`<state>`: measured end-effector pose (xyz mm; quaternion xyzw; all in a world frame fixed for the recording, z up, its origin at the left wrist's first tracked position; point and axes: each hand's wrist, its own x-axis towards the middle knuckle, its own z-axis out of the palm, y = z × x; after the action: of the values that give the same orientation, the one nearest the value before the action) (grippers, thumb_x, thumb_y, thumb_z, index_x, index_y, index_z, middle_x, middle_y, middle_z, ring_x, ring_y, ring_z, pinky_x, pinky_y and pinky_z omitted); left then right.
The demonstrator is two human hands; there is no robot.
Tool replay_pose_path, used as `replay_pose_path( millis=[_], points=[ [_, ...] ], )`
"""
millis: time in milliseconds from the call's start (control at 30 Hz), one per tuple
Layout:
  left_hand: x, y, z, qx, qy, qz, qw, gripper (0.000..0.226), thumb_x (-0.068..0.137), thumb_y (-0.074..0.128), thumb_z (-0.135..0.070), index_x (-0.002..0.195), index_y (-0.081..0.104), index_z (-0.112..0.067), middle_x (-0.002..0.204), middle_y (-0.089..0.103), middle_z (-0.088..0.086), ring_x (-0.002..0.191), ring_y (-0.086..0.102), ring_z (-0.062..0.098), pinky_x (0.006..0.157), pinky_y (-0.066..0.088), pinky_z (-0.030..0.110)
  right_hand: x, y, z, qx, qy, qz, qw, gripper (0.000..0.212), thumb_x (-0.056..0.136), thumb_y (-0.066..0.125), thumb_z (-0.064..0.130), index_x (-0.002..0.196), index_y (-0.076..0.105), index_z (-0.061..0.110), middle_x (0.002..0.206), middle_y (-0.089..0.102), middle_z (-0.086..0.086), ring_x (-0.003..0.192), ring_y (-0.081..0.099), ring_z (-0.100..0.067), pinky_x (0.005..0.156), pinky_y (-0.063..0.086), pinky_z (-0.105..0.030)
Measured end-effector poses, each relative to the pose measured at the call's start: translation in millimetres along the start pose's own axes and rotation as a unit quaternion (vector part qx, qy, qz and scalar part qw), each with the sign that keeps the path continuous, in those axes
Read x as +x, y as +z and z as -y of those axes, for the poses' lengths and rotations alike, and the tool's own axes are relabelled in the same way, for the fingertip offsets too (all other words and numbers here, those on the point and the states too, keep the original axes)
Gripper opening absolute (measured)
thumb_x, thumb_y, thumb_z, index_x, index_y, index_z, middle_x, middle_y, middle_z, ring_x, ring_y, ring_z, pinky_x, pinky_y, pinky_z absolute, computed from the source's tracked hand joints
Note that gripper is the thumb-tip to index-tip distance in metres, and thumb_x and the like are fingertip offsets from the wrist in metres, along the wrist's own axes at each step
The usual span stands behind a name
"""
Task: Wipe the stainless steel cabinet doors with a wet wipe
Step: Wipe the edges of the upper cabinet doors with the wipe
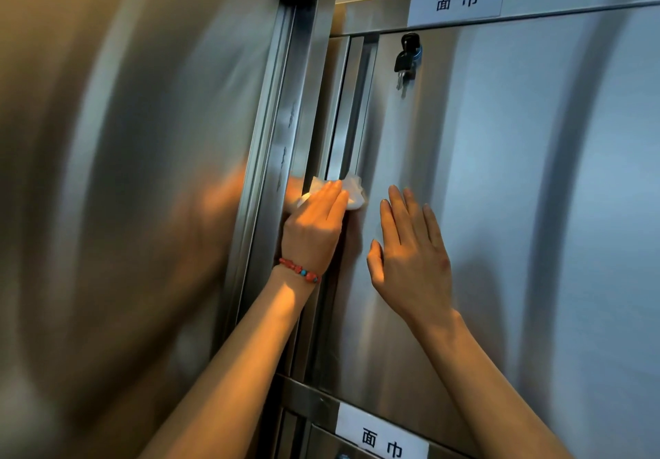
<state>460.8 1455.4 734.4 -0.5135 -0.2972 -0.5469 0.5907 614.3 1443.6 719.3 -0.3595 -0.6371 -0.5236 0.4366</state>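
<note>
A stainless steel cabinet door [500,191] fills the right half of the view. Along its left edge runs a recessed vertical handle strip [351,108]. My left hand [314,230], with a red bead bracelet at the wrist, presses a white wet wipe [353,189] flat against the door at the lower end of that strip; its fingers lie straight over the wipe. My right hand [410,255] rests open and flat on the door just to the right, fingers spread and pointing up.
A second steel door [125,191] stands open on the left, close to my left arm. A lock with hanging keys [407,57] sits high on the right door. White labels [457,1] are stuck above, and another label [382,439] below, where a lower door begins.
</note>
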Motion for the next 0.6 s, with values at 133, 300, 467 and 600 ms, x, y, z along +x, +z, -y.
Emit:
replay_pose_path(
  millis=[133, 300, 467, 600],
  points=[
    [-5, 1, -4, 0.012, -0.01, 0.007, 1.0, 0.022, 0.088, 0.052, -0.003, 0.099, 0.069, 0.005, 0.101, 0.07, 0.018, 0.094, 0.069, 0.027, 0.081, 0.054, 0.035, 0, -2, 0, -0.003, 0.0, 0.002, 1.0, 0.053, 0.092, 0.033, 0.028, 0.133, 0.049, -0.001, 0.142, 0.042, -0.019, 0.135, 0.035, -0.034, 0.112, 0.026, -0.047],
    [-11, -5, -13, 0.026, -0.027, 0.049, 0.998, 0.036, 0.07, 0.073, 0.004, 0.105, 0.066, 0.009, 0.105, 0.067, 0.022, 0.097, 0.067, 0.028, 0.079, 0.056, 0.037, 0, -2, 1, -0.006, 0.003, 0.0, 1.0, 0.053, 0.091, 0.033, 0.027, 0.133, 0.049, -0.001, 0.142, 0.042, -0.019, 0.135, 0.035, -0.034, 0.112, 0.026, -0.046],
    [-3, -9, -18, 0.024, -0.07, 0.072, 0.995, 0.044, 0.059, 0.081, 0.008, 0.101, 0.067, 0.01, 0.102, 0.068, 0.024, 0.093, 0.068, 0.03, 0.071, 0.058, 0.038, 0, 0, 1, -0.007, 0.001, -0.011, 1.0, 0.051, 0.089, 0.043, 0.026, 0.132, 0.05, 0.0, 0.141, 0.043, -0.019, 0.134, 0.036, -0.034, 0.112, 0.024, -0.046],
    [8, -8, -17, 0.012, -0.092, 0.078, 0.993, 0.046, 0.056, 0.082, 0.011, 0.099, 0.067, 0.011, 0.1, 0.068, 0.025, 0.09, 0.069, 0.031, 0.069, 0.058, 0.038, 0, 1, 0, -0.01, 0.002, -0.012, 1.0, 0.052, 0.088, 0.044, 0.026, 0.133, 0.049, 0.0, 0.142, 0.043, -0.019, 0.135, 0.035, -0.033, 0.113, 0.022, -0.046]
  ],
)
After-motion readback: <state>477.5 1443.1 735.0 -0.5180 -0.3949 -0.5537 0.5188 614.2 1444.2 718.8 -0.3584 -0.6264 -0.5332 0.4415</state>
